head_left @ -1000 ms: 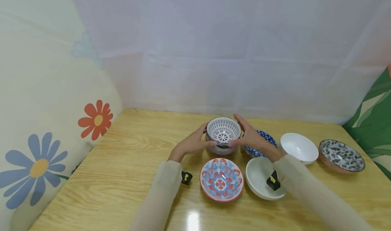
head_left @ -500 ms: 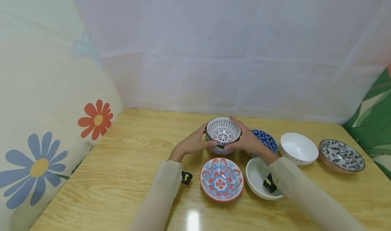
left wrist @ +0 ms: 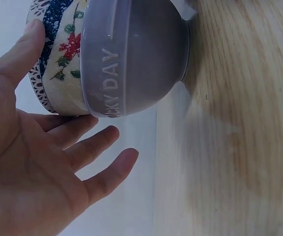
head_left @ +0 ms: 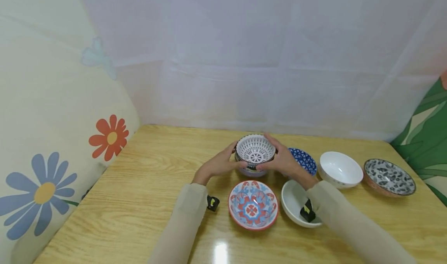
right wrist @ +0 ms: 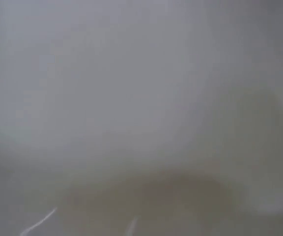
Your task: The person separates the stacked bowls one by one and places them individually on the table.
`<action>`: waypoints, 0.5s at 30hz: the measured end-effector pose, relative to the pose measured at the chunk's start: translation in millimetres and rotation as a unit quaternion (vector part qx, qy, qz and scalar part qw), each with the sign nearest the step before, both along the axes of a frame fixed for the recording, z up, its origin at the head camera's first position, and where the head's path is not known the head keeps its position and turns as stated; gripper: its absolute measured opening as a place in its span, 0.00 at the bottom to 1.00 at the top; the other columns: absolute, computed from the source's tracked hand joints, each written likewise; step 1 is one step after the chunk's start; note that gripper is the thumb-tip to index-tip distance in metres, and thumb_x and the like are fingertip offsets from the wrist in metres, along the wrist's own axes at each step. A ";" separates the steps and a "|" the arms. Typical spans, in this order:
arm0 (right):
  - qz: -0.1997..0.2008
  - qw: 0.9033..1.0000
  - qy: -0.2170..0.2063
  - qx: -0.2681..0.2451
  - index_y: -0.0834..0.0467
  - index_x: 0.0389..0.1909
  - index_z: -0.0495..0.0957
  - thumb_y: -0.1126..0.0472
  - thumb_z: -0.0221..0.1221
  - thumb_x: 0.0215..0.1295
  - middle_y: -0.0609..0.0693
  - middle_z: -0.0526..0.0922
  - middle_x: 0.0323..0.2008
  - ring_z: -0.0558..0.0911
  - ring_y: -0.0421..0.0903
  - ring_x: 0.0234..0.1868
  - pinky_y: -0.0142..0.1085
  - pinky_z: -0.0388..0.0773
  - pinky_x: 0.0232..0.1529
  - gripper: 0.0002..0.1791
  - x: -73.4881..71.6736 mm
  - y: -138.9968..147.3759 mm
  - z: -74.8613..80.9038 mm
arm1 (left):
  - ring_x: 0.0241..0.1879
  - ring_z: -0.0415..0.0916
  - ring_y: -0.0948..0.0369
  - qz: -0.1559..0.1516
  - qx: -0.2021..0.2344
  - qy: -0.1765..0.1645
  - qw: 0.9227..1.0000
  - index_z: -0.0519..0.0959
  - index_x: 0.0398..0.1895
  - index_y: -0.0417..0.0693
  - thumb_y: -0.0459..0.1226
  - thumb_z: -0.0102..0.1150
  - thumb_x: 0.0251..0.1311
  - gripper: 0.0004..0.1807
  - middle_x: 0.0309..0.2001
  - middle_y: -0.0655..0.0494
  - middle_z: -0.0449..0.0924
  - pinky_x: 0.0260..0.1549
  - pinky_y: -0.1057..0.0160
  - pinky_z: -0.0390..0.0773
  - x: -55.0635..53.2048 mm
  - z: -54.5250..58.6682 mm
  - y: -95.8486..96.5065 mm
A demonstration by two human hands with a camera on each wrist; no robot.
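Sheet, pale and creased (head_left: 223,54), covers the whole wall facing me. Below it spreads the wooden table (head_left: 122,209), with a flowered cloth (head_left: 28,116) at nine o'clock and a leafy cloth (head_left: 433,128) at three. Two beige sleeves reach in from six o'clock.

I'll take the patterned bowl (head_left: 255,149) as the clock's centre, twelve being the sheet's side. It sits nested in a grey bowl (left wrist: 136,59), whose foot meets the wood. The left hand (head_left: 220,164), at eight, curves in a wide half-spread around the patterned bowl, thumb on its side near the rim, ring and little fingers sticking clear. The right hand (head_left: 284,161), between three and four, grips it from the other side, thumb in front and fingers wrapped behind; its own wrist view is only a pale blur.

Out past three lie the speckled bowl (head_left: 389,176) and, nearer, the white bowl (head_left: 340,168). The red-rimmed bowl (head_left: 253,205) is at six, the pale bowl (head_left: 291,202) between four and five under the right forearm. The blue bowl (head_left: 304,159) peeks out just beyond the right hand.
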State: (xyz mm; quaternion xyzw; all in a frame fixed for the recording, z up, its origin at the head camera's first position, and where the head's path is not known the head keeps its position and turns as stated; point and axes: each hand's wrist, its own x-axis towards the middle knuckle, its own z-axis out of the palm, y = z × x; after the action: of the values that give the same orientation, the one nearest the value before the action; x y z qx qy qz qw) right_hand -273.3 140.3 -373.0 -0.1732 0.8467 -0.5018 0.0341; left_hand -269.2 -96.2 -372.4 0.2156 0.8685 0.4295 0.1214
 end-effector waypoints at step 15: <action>-0.050 0.999 0.002 -0.011 0.50 0.76 0.47 0.60 0.74 0.46 0.58 0.51 0.74 0.59 0.59 0.71 0.54 0.63 0.66 0.59 16.0 15.3 19.8 | 0.72 0.53 0.49 0.001 -0.008 0.015 1.000 0.48 0.75 0.47 0.49 0.60 0.61 0.46 0.73 0.45 0.55 0.69 0.47 0.55 -2.5 -2.7 -1.9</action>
State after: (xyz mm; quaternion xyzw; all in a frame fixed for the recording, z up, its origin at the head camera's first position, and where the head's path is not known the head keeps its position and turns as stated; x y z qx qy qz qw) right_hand -257.3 155.6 -353.2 -0.1316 0.8486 -0.5123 0.0051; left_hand -271.7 -98.0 -375.0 0.2205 0.8740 0.4189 0.1094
